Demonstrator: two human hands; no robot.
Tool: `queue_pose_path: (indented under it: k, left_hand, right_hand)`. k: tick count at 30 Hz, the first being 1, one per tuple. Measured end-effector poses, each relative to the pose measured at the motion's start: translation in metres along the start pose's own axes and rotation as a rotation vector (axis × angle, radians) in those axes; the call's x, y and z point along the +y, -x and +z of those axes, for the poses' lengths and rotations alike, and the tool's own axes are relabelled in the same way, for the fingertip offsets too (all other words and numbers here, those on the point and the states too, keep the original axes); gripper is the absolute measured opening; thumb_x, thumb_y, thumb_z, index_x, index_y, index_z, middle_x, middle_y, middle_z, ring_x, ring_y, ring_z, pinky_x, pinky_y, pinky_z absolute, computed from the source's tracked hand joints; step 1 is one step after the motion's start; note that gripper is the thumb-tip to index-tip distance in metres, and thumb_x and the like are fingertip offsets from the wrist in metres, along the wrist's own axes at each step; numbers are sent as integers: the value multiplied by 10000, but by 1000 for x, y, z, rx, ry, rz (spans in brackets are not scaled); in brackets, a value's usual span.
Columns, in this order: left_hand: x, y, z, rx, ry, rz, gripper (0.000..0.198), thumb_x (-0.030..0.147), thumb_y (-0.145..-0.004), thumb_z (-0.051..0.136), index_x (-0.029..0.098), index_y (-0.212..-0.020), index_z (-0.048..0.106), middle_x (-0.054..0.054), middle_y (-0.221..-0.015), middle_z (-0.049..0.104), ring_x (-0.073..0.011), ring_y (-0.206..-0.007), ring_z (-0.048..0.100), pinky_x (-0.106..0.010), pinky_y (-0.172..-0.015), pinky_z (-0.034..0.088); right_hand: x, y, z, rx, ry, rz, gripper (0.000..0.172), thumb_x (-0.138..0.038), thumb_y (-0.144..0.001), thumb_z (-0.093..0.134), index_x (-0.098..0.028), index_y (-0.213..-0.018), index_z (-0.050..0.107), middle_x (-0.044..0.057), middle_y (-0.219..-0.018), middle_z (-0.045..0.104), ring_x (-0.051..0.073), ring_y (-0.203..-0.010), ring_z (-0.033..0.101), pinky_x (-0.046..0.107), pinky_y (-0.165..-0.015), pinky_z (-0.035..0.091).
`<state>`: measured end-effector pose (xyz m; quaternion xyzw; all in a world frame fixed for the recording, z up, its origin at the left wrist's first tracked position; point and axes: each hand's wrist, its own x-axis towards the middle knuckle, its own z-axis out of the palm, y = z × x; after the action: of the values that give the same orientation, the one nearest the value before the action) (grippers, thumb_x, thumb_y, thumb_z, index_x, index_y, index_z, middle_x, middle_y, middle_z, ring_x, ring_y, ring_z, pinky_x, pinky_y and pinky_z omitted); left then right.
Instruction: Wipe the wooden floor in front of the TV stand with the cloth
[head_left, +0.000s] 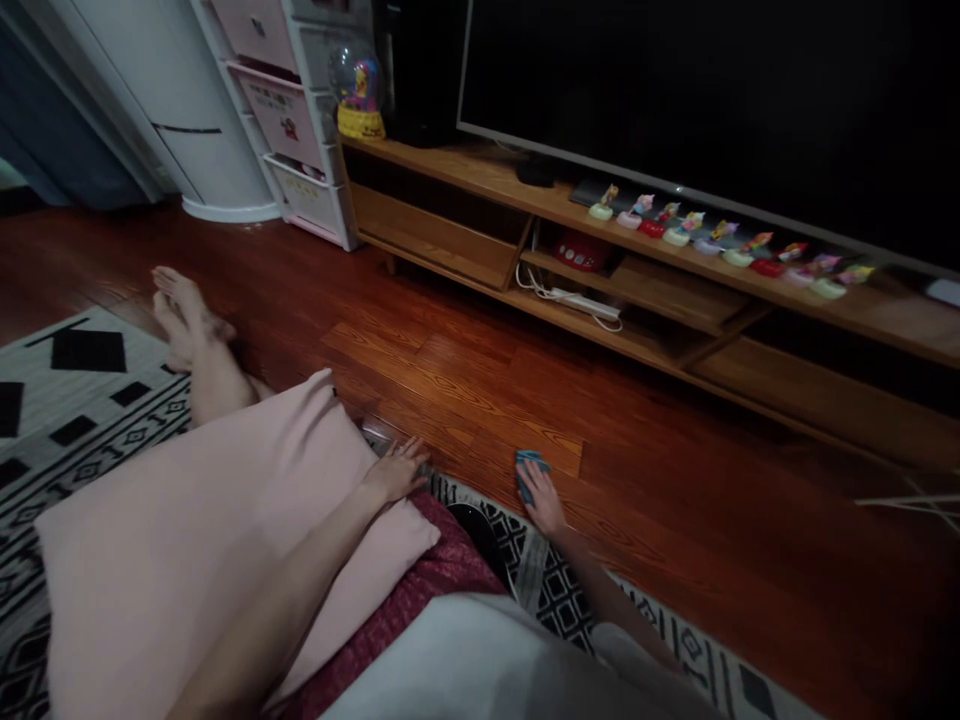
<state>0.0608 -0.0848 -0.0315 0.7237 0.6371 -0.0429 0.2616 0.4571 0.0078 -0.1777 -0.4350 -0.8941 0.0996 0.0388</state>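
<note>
My right hand (541, 498) is over a small blue object (525, 472) with light blue lines, at the edge of the patterned rug. The fingers curl over its top and hide much of it, so its kind does not show. My left hand (396, 472) lies flat with fingers spread at the far corner of a pink pillow (202, 500); nothing shows in its grasp. The pillow covers my lap, and my bare feet (184, 310) stick out beyond it. Beside my left hand, a dark round-edged thing (476, 525) is partly hidden by dark red fabric (465, 560).
Ahead runs a low wooden TV stand (442, 235) with a large dark television (675, 110). Several small figurines (697, 228) line its top. A white power strip (585, 303) with cables sits on a shelf. Pink drawers (281, 115) and a snow globe (361, 95) stand left.
</note>
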Motion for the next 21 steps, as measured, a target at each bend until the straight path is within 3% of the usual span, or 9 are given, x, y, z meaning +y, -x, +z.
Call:
queue_pose_path:
  k: [2, 4, 7, 9, 12, 15, 18, 21]
  left_hand:
    - [-1, -1, 2, 7, 12, 9, 545, 387, -965, 553, 232, -1484, 485, -141, -1663, 274, -287, -1554, 185, -539, -1240, 181]
    - [-2, -2, 2, 4, 13, 17, 544, 395, -964, 554, 239, -1481, 486, -140, -1662, 279, -291, -1552, 194, -545, -1237, 184]
    - [0, -1, 0, -8, 0, 18, 548, 391, -964, 548, 237, -1485, 477, -146, -1659, 283, -294, -1546, 216, -564, -1231, 191]
    - [1, 0, -2, -15, -12, 13, 558, 385, -964, 544, 225, -1493, 466, -152, -1656, 287, -291, -1546, 219, -561, -1230, 201]
    - [2, 1, -4, -7, -19, 10, 559, 382, -963, 538, 237, -1497, 458, -141, -1653, 300, -279, -1548, 213, -554, -1223, 227]
    - [1, 1, -3, -2, -22, 14, 563, 389, -956, 535, 256, -1497, 452, -126, -1653, 308, -277, -1546, 221, -556, -1217, 245]
    - [1, 0, -4, -8, -30, 8, 562, 395, -955, 530, 260, -1495, 452, -121, -1656, 304, -283, -1545, 222, -560, -1219, 241]
    - [3, 1, -6, -6, -31, 6, 549, 394, -959, 533, 259, -1486, 464, -120, -1659, 296, -285, -1545, 224, -562, -1223, 232]
  right_hand:
    - [35, 17, -8, 83, 14, 234, 633, -362, -986, 282, -232, -1606, 278, 82, -1661, 298, 244, -1539, 221, 493, -1200, 271]
    - [54, 16, -14, 218, 13, 530, 654, -381, -983, 256, -182, -1605, 276, 143, -1644, 313, 292, -1530, 238, 550, -1178, 290]
    - [51, -23, -14, 392, -5, 847, 687, -368, -980, 216, -136, -1625, 173, 237, -1636, 271, 372, -1516, 234, 684, -1139, 243]
    - [31, -65, -8, 415, -25, 859, 705, -342, -973, 222, -125, -1633, 102, 263, -1645, 222, 396, -1517, 214, 726, -1124, 207]
    - [-20, -127, 6, 353, -63, 688, 720, -315, -961, 287, -130, -1633, 104, 229, -1665, 193, 373, -1535, 178, 683, -1157, 192]
    - [-87, -166, 21, 229, -82, 394, 735, -296, -934, 421, -215, -1626, 190, 117, -1685, 212, 280, -1553, 164, 547, -1222, 173]
    - [-143, -173, 28, 26, -69, -34, 826, -250, -863, 568, -271, -1616, 226, 65, -1692, 204, 224, -1558, 148, 466, -1243, 153]
    - [-155, -153, 25, -134, -87, -353, 879, -225, -821, 599, -297, -1613, 226, 41, -1696, 191, 207, -1560, 141, 450, -1249, 144]
